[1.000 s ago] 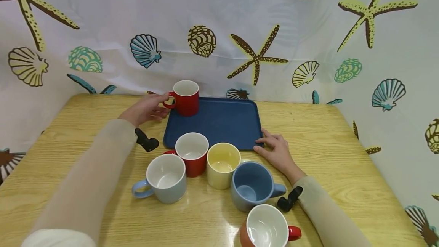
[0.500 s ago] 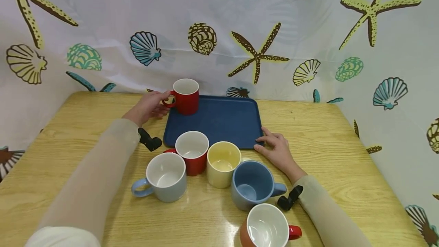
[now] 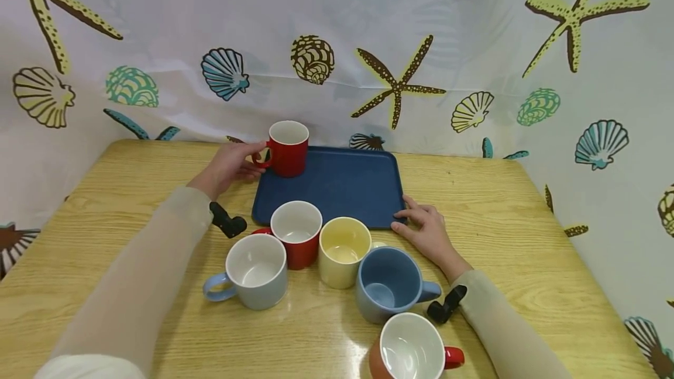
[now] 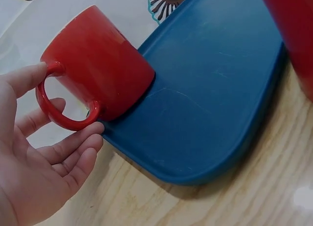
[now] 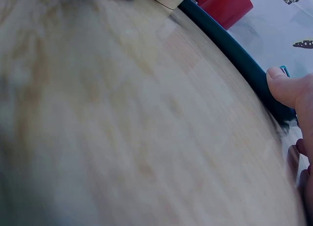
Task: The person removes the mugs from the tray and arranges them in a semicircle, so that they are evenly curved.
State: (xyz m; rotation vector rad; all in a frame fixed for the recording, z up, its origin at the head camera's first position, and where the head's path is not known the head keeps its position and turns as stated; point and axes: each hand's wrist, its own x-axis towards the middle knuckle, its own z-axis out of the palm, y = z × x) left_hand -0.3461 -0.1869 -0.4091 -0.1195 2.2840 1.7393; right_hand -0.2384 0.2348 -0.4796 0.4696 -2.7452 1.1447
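A red mug (image 3: 291, 157) with a white inside stands upright at the back left corner of the blue tray (image 3: 337, 183). My left hand (image 3: 230, 164) holds its handle (image 4: 69, 122), thumb on the top of the loop. One fingertip shows through the loop, and other fingers lie just below it. At the tray's front right corner rests my right hand (image 3: 425, 234), its fingers spread loosely along the rim. The right wrist view shows the thumb (image 5: 281, 86) at the tray's edge; the other fingers are mostly cut off there.
In front of the tray stand a second red mug (image 3: 299, 247), a yellow mug (image 3: 337, 271), a light blue mug (image 3: 260, 292), a darker blue mug (image 3: 376, 303) and an orange mug (image 3: 380, 361) with a red handle. A patterned curtain (image 3: 326, 10) hangs behind the wooden table (image 3: 484, 209).
The red mug and my left hand have shifted very slightly to the right on the tray. My right hand keeps its place at the corner.
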